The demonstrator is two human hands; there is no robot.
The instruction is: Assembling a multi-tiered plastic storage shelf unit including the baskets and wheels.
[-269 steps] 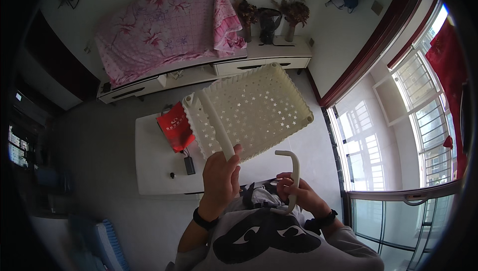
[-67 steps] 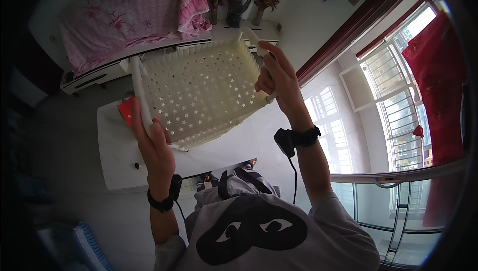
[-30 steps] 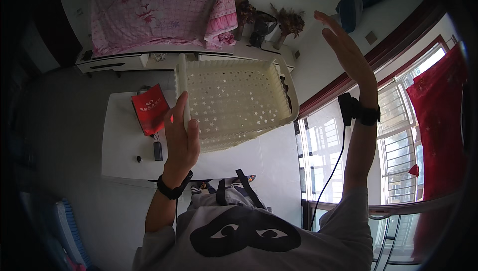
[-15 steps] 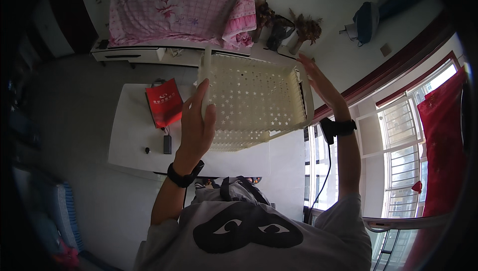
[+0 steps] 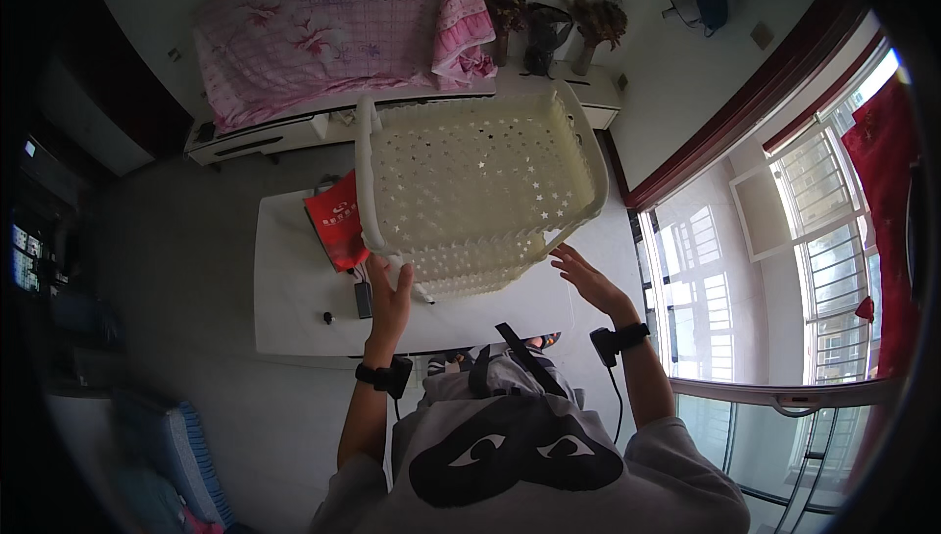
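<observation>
A large cream plastic basket (image 5: 461, 156) with star-shaped holes fills the middle of the view, its open top facing up and its near wall facing me. I cannot tell whether its base rests on the white table (image 5: 299, 323). Against its near left corner is my left hand (image 5: 390, 304), thumb and fingers spread, some fingertips partly hidden by the corner. Just off the near right corner, my right hand (image 5: 593, 287) has its fingers stretched out and holds nothing. Both wrists wear black bands with cables.
Left of the basket, a red bag (image 5: 338, 220), a dark box (image 5: 364, 300) and a small black object (image 5: 328, 318) lie on the table. Beyond stands a low cabinet (image 5: 265, 142) under a pink flowered cloth (image 5: 323, 34), with vases of dried flowers (image 5: 595, 24). Windows (image 5: 706, 269) line the right.
My right hand has come off the basket's far right side and down to its near right corner. My left hand has slid nearer along the left side. The basket sits slightly left and turned.
</observation>
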